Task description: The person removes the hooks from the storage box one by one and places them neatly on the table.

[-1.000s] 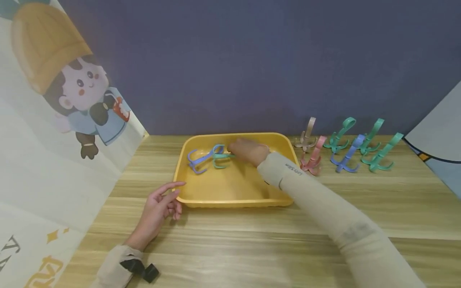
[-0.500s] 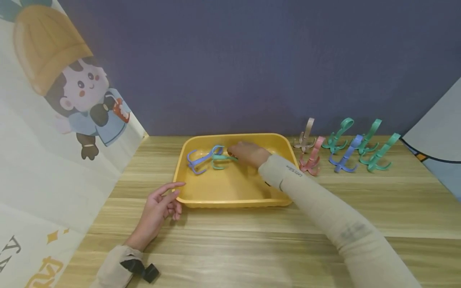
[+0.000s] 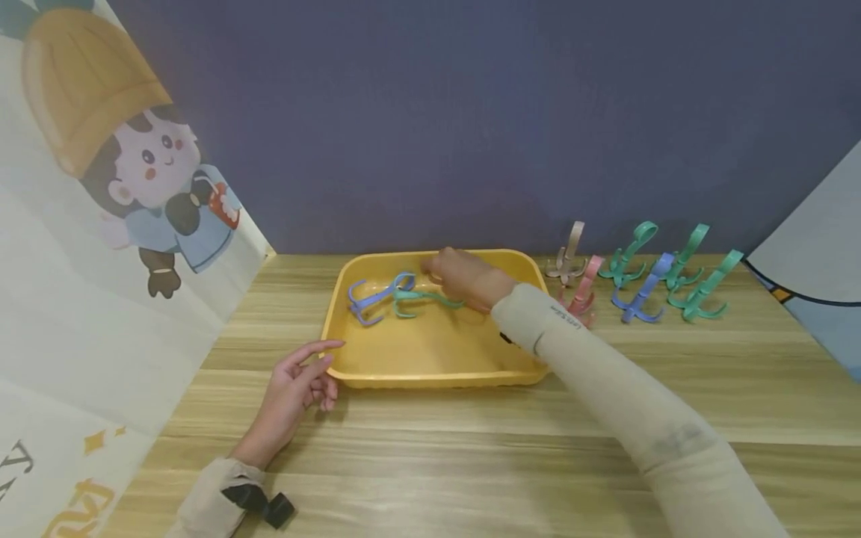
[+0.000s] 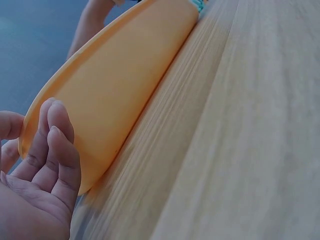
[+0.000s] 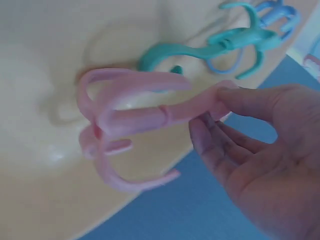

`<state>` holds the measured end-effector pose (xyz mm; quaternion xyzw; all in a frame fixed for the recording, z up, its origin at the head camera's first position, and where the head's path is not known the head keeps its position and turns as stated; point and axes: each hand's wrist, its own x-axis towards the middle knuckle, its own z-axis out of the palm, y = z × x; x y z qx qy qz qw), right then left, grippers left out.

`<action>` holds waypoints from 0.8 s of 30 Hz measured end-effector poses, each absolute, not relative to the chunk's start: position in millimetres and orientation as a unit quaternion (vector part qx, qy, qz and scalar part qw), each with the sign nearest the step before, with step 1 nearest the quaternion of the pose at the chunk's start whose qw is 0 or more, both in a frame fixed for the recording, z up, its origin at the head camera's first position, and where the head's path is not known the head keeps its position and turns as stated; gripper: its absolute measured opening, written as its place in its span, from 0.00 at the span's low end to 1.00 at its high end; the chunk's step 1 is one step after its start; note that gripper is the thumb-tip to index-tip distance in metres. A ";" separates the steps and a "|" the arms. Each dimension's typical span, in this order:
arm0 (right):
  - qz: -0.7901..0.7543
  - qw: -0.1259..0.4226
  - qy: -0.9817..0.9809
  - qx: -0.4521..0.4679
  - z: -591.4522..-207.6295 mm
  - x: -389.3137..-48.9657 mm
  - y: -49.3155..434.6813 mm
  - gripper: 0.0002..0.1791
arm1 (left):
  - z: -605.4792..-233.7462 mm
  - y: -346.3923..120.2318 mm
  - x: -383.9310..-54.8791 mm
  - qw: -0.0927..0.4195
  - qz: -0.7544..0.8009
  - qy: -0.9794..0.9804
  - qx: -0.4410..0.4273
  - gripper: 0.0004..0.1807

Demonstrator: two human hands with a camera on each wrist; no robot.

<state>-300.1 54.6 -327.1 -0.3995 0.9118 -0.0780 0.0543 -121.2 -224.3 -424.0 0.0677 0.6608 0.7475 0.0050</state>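
Over the back of a yellow tray [image 3: 430, 379], my right hand [image 3: 467, 275] pinches the end of a pink multi-prong hook [image 5: 137, 117] between thumb and fingers. The right wrist view shows its prongs pointing away from the palm; the head view mostly hides it behind the hand. In the tray's left half lie a purple-blue hook [image 3: 370, 301] and a green hook [image 3: 427, 297], the green one's prongs near the blue one's stem. My left hand [image 3: 296, 388] rests at the tray's front left corner, index finger over the rim, other fingers loosely bent beside the outer wall [image 4: 115, 85].
Right of the tray, several similar hooks stand on the wooden table [image 3: 417, 463]: a beige hook [image 3: 568, 258], a pink hook [image 3: 584, 288], a blue hook [image 3: 642, 291] and green hooks [image 3: 706, 291]. A dark partition [image 3: 430, 127] rises behind the table.
My right hand has moved slightly up and right within the tray. More of the green hook's stem now shows, and the hook has shifted a little. The left hand stays at the corner.
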 end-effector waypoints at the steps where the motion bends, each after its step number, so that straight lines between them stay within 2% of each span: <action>1: -0.083 0.048 0.909 -0.405 -324.0 -298.5 55.0 0.18 | -423.5 -224.4 -121.1 0.004 0.747 0.662 0.068 0.22; 7: -0.109 0.031 0.903 -0.414 -307.5 -290.7 57.6 0.18 | -423.3 -225.0 -121.2 0.003 0.751 0.657 0.072 0.20; 19: -0.111 0.000 0.908 -0.405 -300.9 -283.4 80.3 0.09 | -425.4 -224.4 -121.7 0.004 0.749 0.658 0.072 0.20; 24: -0.153 0.042 0.917 -0.367 -296.1 -277.6 93.8 0.12 | -424.8 -223.9 -122.0 0.004 0.748 0.660 0.071 0.20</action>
